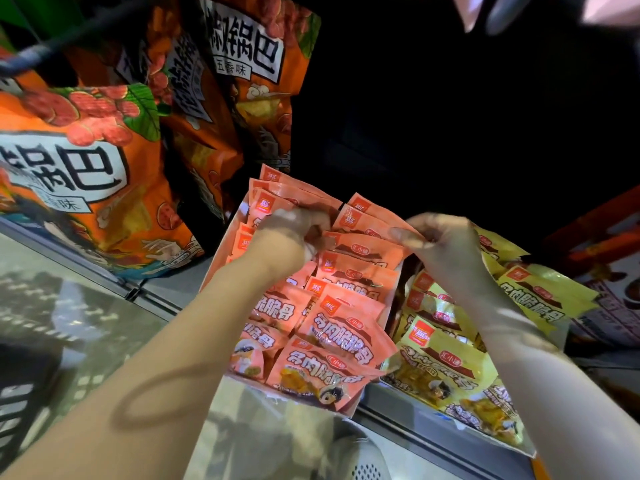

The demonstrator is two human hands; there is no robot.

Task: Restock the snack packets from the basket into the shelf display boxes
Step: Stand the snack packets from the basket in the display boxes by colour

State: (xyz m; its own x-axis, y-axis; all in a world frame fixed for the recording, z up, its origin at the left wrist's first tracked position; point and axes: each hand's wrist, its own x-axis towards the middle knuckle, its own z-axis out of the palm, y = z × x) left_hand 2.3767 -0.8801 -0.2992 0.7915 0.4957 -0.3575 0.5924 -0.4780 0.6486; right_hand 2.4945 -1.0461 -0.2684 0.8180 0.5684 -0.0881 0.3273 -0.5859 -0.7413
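L hand (298,226) & R hand (446,237) both pinching pink packets (346,327) at back of box (221,258); more pink ones lying below hands, yellow packets (446,355) under R wrist

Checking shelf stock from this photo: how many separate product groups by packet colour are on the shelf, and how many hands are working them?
Pink packet groups: 1
Yellow packet groups: 1
Orange bag groups: 1
Hands, left hand and right hand, both at the pink packets: 2
Total: 3 product groups, 2 hands
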